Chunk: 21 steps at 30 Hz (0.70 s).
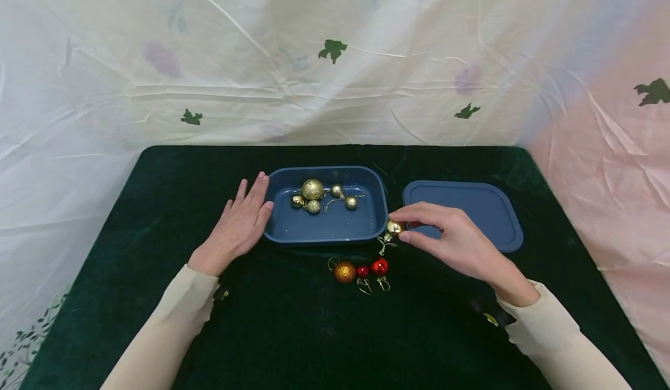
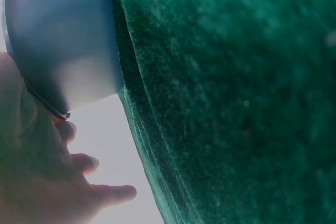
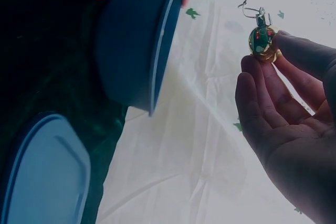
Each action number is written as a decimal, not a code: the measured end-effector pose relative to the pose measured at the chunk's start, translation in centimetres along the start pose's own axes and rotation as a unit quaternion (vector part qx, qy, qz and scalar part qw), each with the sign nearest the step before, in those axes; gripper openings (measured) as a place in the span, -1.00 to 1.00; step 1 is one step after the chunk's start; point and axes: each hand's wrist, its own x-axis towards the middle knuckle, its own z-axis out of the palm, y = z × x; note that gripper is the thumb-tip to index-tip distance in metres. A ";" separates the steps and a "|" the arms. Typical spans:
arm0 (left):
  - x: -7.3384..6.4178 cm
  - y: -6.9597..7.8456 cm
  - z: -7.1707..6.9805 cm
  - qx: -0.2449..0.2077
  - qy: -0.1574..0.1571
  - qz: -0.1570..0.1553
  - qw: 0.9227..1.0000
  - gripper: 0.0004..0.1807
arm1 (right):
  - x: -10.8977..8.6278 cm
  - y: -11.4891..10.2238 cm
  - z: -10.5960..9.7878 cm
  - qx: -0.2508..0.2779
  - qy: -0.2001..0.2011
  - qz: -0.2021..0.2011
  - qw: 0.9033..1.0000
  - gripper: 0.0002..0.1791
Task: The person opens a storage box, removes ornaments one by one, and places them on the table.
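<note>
Ball of shiny gold (image 1: 395,228) is up in the air by the right side of the blue box (image 1: 324,227), not in it yet. The right hand (image 1: 460,239) pinches it between thumb and fingers, and its string (image 1: 386,242) is loose. The left hand (image 1: 235,227) is at the box's left side and seems to touch it, with fingers straight and thumb apart.

Five gold balls (image 1: 312,189) lie in the box, so most of the gold ones look done. What is left outside is the held one, plus an orange ball (image 1: 345,272), a small red ball (image 1: 362,271) and a bigger red ball (image 1: 379,266), all close in a row in front of the box. The lid (image 1: 468,204) is off, on the right, under part of the right hand.

The box is open on top, with bare room in its front part. Its right rim is just beside the held ball, so it could bump there. The green tabletop (image 1: 293,326) has lots of room in front.
</note>
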 end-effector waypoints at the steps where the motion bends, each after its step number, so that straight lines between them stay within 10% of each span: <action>1: 0.0 0.0 0.0 0.000 0.001 0.001 1.000 -0.28 | -0.2 0.1 0.0 0.000 -0.001 0.000 1.000 -0.62; 21: 0.0 -0.1 0.1 -0.007 0.005 0.008 1.000 -0.28 | -3.5 2.6 0.9 -0.001 -0.025 0.020 0.999 -0.60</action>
